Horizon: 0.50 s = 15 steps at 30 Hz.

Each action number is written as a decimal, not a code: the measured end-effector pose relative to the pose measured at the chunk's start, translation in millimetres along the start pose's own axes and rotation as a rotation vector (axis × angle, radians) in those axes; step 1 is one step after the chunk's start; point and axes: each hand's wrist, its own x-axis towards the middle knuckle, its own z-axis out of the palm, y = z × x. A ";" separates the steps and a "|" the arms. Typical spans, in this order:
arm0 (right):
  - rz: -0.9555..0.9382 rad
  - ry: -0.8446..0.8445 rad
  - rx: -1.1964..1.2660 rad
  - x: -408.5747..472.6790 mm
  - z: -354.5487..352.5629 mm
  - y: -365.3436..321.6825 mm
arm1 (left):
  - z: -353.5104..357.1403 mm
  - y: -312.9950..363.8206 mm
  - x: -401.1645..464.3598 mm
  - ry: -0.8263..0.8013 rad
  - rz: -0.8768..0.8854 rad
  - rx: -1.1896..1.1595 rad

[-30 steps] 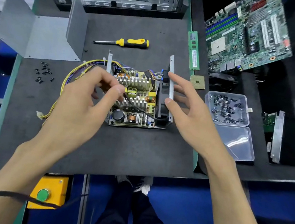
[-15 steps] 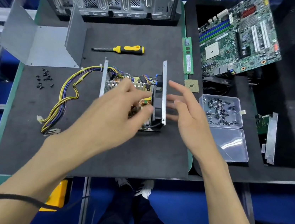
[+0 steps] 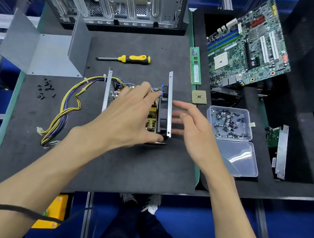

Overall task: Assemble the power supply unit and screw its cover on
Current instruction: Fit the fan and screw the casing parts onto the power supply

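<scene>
- Power supply unit [image 3: 153,116]: open chassis found mid-mat, board and fan exposed, top uncovered; judged partway through assembly.
- Fan [image 3: 163,111] is seen standing on edge against the right side wall [image 3: 169,104]; whether it is fastened cannot be told.
- Cover [image 3: 42,49], the bent grey sheet, is left far-left on the mat, well apart from the unit; not fitted, no cover screws driven.
- Still to do, as judged: internals seated, cover placed, screws driven.
- Long axis of the chassis is judged to run away from the person; open side faces up; cable bundle [image 3: 64,107] exits the far-left corner and trails toward the near left.
- Left hand [image 3: 128,119] is laid over the board, fingers spread and reaching to the fan's far end, thumb at the near corner; nothing is clearly gripped.
- Right hand [image 3: 192,127] is held just right of the side wall, fingers straight and slightly apart; contact cannot be told.
- Screwdriver [image 3: 128,58] lies untouched beyond the unit.
- Loose black screws [image 3: 46,88] lie left; screw box [image 3: 231,122] sits open to the right.
</scene>
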 end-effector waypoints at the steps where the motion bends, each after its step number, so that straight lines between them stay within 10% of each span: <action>1: 0.002 0.000 -0.001 -0.1 0.0 -0.3 | 0.4 -2.6 0.5 0.009 0.016 -0.013; 15: -0.071 -0.077 -0.139 -5.8 0.8 -5.2 | -4.5 -23.4 -2.8 -0.165 0.105 -0.281</action>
